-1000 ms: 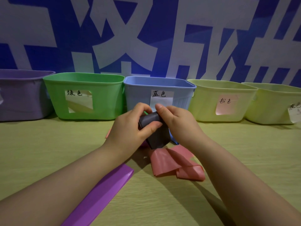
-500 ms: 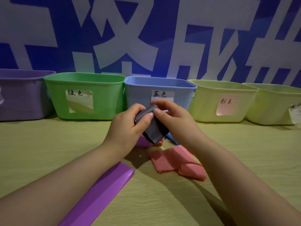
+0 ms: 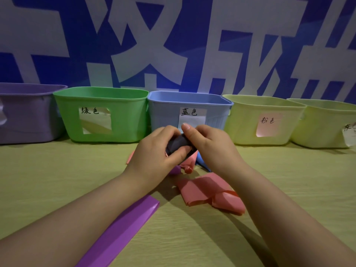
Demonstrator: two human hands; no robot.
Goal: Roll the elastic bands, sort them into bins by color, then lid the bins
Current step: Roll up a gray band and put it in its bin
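Both hands hold a dark grey elastic band [image 3: 178, 142], rolled into a short cylinder, above the table in front of the blue bin [image 3: 165, 112]. My left hand [image 3: 156, 151] grips the roll from the left with its thumb across the front. My right hand [image 3: 210, 145] pinches it from the right. A loose pink band [image 3: 204, 189] lies crumpled below my hands. A flat purple band [image 3: 123, 230] runs to the bottom edge. Bits of a blue band [image 3: 201, 162] and more pink band show under my hands.
Five open bins line the back of the table: purple [image 3: 25, 114], green [image 3: 100, 97], blue, and two pale yellow ones [image 3: 250, 112] [image 3: 327, 124], most with handwritten labels. A blue and white wall stands right behind them. No lids are in view.
The grey band's hanging tail has been wound up into the roll, which is now shorter and tighter. Both hands have risen slightly and closed in around it.
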